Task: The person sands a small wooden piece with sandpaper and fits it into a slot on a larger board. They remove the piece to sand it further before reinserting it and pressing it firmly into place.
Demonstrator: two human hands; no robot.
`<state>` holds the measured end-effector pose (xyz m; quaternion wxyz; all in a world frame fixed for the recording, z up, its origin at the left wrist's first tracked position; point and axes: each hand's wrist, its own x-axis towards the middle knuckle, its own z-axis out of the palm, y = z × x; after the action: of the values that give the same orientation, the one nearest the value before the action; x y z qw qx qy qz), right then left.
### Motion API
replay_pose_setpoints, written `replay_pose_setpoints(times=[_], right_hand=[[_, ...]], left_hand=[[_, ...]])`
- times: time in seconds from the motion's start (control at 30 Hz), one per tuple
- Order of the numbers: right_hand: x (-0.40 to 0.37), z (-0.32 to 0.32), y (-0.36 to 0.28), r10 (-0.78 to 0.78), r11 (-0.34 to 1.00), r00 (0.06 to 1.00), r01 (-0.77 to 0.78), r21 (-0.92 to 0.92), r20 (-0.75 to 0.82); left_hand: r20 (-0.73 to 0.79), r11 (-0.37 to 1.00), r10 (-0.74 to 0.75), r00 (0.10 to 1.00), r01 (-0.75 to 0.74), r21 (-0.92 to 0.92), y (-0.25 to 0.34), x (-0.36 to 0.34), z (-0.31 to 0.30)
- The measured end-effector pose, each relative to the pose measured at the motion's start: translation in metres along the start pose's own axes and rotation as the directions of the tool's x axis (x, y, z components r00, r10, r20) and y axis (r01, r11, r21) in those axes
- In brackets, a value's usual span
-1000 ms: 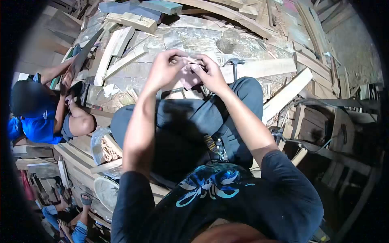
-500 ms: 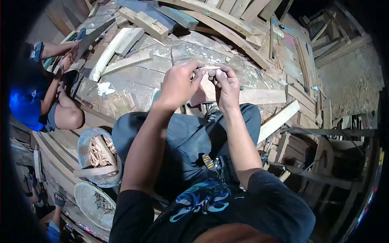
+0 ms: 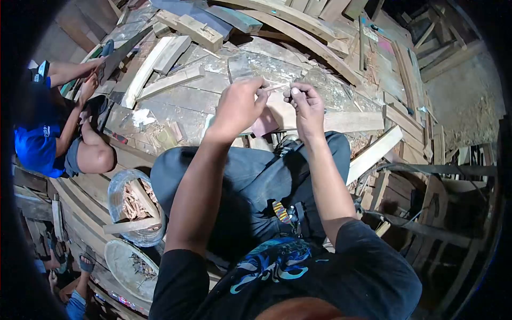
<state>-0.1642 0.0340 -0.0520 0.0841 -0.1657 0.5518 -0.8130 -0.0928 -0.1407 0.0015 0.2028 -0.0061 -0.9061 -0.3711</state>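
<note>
My left hand [image 3: 239, 106] pinches a thin, pale wooden stick [image 3: 276, 87] between thumb and fingertips. The stick points toward my right hand [image 3: 307, 109], whose thumb and fingers are curled together just beyond its tip. Whether anything small is in the right fingers cannot be made out. Both hands are raised above my crossed legs. Below and between them, a reddish block [image 3: 265, 124] lies by a pale wooden board [image 3: 352, 121] on the floor.
A bucket of small wooden pieces [image 3: 109, 200] stands left of my legs, beside a pale bucket of nails [image 3: 114, 261]. A person in blue [image 3: 37, 152] sits at left. Timber beams [image 3: 192, 32] lie ahead; another board [image 3: 376, 154] lies right.
My hands have moved slightly apart. The right fingers were at the stick's end and now sit off it, while the left still holds it. The whole view has shifted a little.
</note>
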Motion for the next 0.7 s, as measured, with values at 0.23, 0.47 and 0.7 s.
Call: replay_pose_setpoints(times=[0.23,0.47,0.7], right_hand=[[-0.03,-0.062,0.105,0.207,0.864,0.972,-0.127,-0.488,0.114],[-0.037,-0.045,0.111,0.115,0.796,0.977,0.016,-0.605,0.178],[-0.055,-0.046,0.105,0.435,0.654,0.873,-0.135,-0.744,0.223]], left_hand=[[0.014,0.998,0.052,0.999,-0.052,-0.025,0.006,-0.004,-0.002],[0.057,0.992,0.064,0.996,-0.069,0.102,-0.006,0.002,0.011],[0.239,0.995,-0.037,0.97,0.013,0.102,-0.004,0.002,0.027]])
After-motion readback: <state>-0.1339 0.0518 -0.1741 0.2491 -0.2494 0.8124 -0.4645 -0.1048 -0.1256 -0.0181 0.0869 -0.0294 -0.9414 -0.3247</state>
